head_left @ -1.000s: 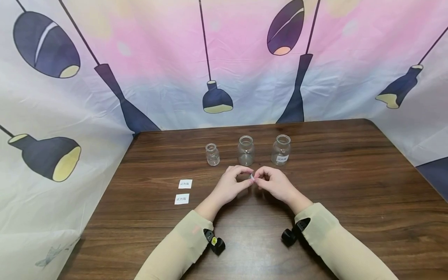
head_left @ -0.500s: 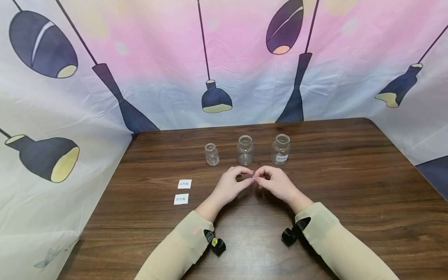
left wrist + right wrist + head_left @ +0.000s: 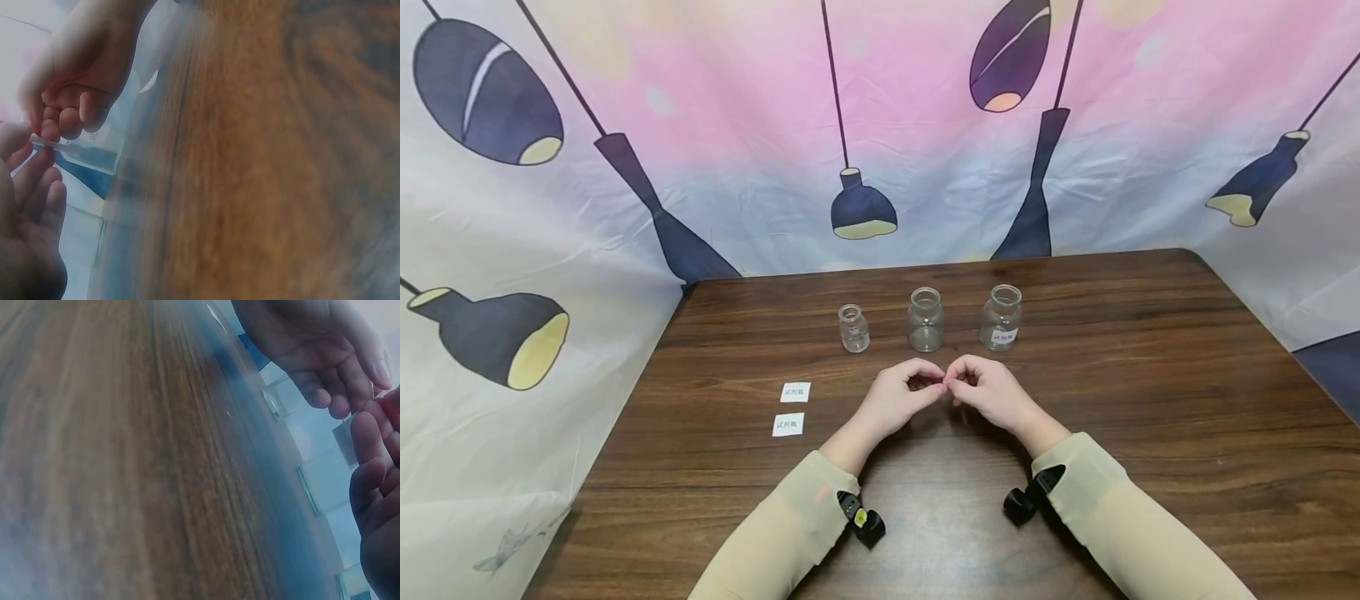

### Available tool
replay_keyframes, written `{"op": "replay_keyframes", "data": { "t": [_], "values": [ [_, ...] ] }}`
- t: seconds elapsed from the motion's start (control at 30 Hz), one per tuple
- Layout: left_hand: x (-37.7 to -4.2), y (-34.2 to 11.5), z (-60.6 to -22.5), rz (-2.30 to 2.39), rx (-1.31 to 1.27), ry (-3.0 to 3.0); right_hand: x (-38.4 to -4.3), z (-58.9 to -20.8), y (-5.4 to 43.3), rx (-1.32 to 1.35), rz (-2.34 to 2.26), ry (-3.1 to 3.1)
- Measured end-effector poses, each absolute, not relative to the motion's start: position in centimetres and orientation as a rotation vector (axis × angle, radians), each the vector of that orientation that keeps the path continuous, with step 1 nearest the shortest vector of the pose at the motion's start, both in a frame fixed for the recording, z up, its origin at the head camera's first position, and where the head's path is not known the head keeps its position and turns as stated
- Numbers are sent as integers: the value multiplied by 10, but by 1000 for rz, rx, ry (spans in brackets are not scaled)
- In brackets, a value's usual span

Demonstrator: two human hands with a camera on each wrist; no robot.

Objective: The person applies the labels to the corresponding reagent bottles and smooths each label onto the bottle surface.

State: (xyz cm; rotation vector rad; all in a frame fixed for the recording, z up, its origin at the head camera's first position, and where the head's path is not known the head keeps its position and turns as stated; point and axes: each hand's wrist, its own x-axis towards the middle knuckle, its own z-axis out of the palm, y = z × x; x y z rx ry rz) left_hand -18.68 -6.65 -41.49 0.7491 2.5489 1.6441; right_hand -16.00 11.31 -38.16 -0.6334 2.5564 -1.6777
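Observation:
In the head view, my left hand (image 3: 891, 398) and right hand (image 3: 988, 393) meet fingertip to fingertip above the table, in front of the glass bottles. Between them they pinch a small white paper label (image 3: 56, 147), seen nearly edge-on as a thin strip in the left wrist view. From above, the fingertips mostly hide it. Two more white labels with printed characters, an upper label (image 3: 795, 392) and a lower label (image 3: 787, 425), lie flat to the left of my left hand. Beyond the hands, a clear glass bottle (image 3: 926, 321) stands upright without a lid.
A smaller glass bottle (image 3: 853, 329) stands to the left of the middle one. At the right is a bottle (image 3: 1002, 317) with a white label (image 3: 1003, 337) on its front. The dark wooden table (image 3: 1150, 375) ends at a patterned cloth (image 3: 760, 167) behind.
The white label between the fingertips showed a little before and is now almost hidden in the head view. Both hands stay in nearly the same place, with the fingertips slightly closer together.

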Motion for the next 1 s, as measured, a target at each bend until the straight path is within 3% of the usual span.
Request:
{"op": "replay_keyframes", "data": {
  "t": [1.0],
  "values": [
    [-189, -78, -418, 1592, 594, 2680, -160, -383, 119, -549, -1690, 2613]
  ]
}}
